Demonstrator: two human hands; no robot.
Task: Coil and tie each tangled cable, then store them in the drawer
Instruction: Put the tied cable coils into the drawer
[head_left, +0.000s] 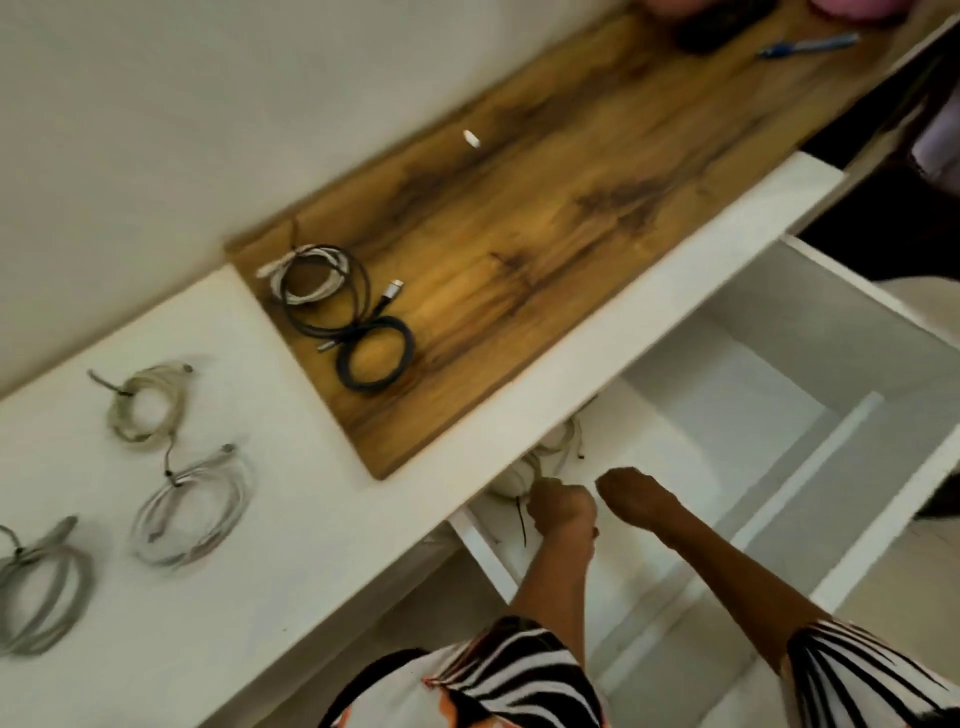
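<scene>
Nearest the camera, striped sleeves (519, 670) are seen at the frame bottom, both arms reaching into the open drawer (779, 415). The left hand (563, 506) is curled, fingers apparently pinched on a white coiled cable (524, 467) lying in the drawer's near-left corner, partly hidden under the countertop edge; a dark tie tail (521, 522) hangs beside the hand. The right hand (631, 493) is fisted just beside the left; whether anything is held in it cannot be told, since the fingers are turned away and blurred.

Further out on the white counter (291, 519), three grey coiled cables are laid, already tied: one at the left edge (41, 587), one in the middle (189, 514), one behind it (145, 402). On the wooden board (545, 234) a white coil (306, 278) and black cables (374, 353) are left overlapping, seemingly not all tied. A small white piece (471, 139) and a blue pen (808, 45) are seen at the far end.

Risks, as judged: the coil could spring loose if released before the tie is snug; the overlapping black and white cables could drag each other off the board when one is lifted; a tie tail could be caught at the drawer edge on closing.
</scene>
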